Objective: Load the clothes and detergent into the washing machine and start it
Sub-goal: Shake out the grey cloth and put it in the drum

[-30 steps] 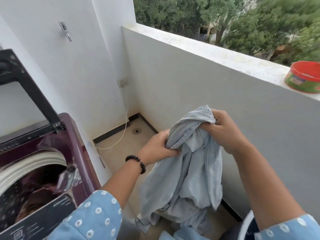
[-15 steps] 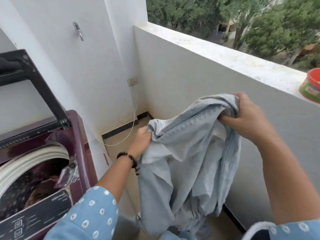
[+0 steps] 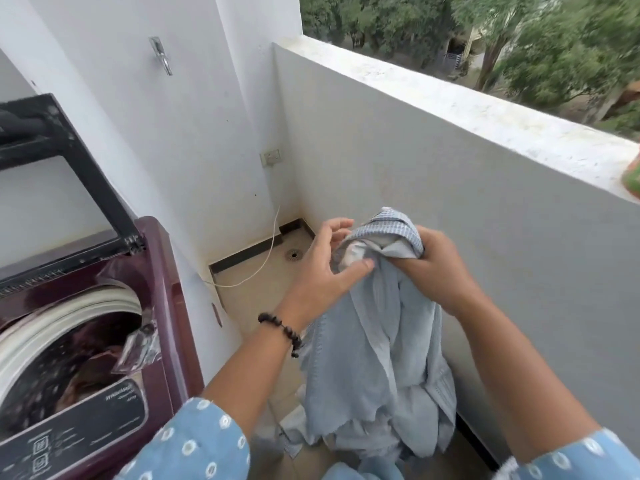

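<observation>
1. Pale blue-grey cotton garment (image 3: 377,348) hangs lengthwise, bunched top gripped by the right hand (image 3: 433,268)
2. Left hand (image 3: 323,271), fingers loose, thumb touching it
3. Maroon top-loading washing machine (image 3: 79,341), lid raised, lies left, nearer the left hand

Soft matt cloth garment (image 3: 377,348); glossy maroon plastic washing machine (image 3: 162,271).
</observation>
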`<state>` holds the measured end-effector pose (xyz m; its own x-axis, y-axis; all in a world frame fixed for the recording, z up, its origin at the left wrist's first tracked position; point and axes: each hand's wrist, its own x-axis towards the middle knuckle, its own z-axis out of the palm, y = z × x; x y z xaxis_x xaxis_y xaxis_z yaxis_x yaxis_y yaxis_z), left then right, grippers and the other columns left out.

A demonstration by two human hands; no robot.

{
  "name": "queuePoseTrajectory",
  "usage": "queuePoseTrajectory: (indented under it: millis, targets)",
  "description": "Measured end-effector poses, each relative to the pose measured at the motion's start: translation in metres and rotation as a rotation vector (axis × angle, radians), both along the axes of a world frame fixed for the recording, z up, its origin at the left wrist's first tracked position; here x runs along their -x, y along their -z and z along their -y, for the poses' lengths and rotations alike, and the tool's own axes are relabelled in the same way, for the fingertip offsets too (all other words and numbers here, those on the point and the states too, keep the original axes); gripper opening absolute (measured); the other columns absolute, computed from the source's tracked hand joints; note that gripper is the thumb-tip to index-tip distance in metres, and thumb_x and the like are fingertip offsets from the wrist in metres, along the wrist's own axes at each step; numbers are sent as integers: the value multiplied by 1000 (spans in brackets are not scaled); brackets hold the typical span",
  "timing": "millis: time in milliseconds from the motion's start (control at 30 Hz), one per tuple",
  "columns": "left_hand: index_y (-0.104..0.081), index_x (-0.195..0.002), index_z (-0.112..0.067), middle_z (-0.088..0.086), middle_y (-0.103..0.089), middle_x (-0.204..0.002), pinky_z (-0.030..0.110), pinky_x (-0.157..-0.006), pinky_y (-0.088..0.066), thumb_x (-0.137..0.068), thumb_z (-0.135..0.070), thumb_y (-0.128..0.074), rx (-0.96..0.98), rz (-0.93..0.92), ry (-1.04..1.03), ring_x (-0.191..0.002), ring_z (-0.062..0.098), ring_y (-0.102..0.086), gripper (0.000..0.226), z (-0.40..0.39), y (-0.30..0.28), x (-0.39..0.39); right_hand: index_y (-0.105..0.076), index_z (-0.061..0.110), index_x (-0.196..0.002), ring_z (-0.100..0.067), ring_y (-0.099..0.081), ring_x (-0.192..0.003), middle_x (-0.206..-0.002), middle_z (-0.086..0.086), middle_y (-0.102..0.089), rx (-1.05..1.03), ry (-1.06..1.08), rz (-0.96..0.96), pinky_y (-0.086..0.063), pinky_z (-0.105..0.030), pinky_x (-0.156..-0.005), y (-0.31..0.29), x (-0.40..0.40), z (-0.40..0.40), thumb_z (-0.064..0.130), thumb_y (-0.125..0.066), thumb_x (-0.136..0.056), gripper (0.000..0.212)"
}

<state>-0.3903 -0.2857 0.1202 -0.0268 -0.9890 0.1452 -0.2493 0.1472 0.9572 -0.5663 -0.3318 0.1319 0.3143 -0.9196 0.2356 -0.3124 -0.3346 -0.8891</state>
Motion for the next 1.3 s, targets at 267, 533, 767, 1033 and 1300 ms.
queuePoseTrajectory:
  millis: [267, 533, 767, 1033, 1300]
  targets:
    - [-59, -117, -27, -12, -65, -111, 23, -82, -52, -94, -35, -62, -288, 369, -42, -103, 10, -62, 25, -5, 79, -24, -73, 27, -75, -6, -68, -76, -76, 11, -73, -100, -40, 354, -56, -26, -71, -50, -6, -5, 19, -66, -88, 18]
    - [-62, -100, -5, 18, -66, -83, 33, -68, -55, -104, -31, -41, -324, -66, -263, -70, 20, -61, 33, 21, 37, -46, -63, 26, -106, -12, -63, -95, -95, 10, -67, 74, 209, -254, -46, -22, -71, -27, 21, 17, 35, -76, -81, 30]
    - [-62, -92, -5, 10, -66, -82, 28, -69, -56, -101, -10, -44, -313, -453, -112, -73, 17, -64, 21, 51, -47, -19, 10, 38, -151, -6, -19, -144, -157, 13, -16, 148, -170, -487, -25, -30, -115, -7, -12, 0, 44, -86, -64, 130]
    - [-41, -137, -23, -5, -55, -127, 21, -87, -47, -78, -50, -73, -288, 56, 54, -115, 9, -55, 73, 32, -48, -16, -55, 4, -76, -31, -53, -65, -64, -7, -56, 202, 247, -243, -41, -40, -60, -2, -11, 20, 23, -46, -75, 21]
    - [-20, -136, -39, -12, -31, -144, 34, -106, -43, -57, -64, -81, -273, 279, -60, -130, 6, -37, 103, -14, 39, 17, -31, 15, -54, -12, -28, -49, -48, 5, -30, 144, 290, -217, -23, -33, -48, -14, -17, 22, 14, -55, -86, 40]
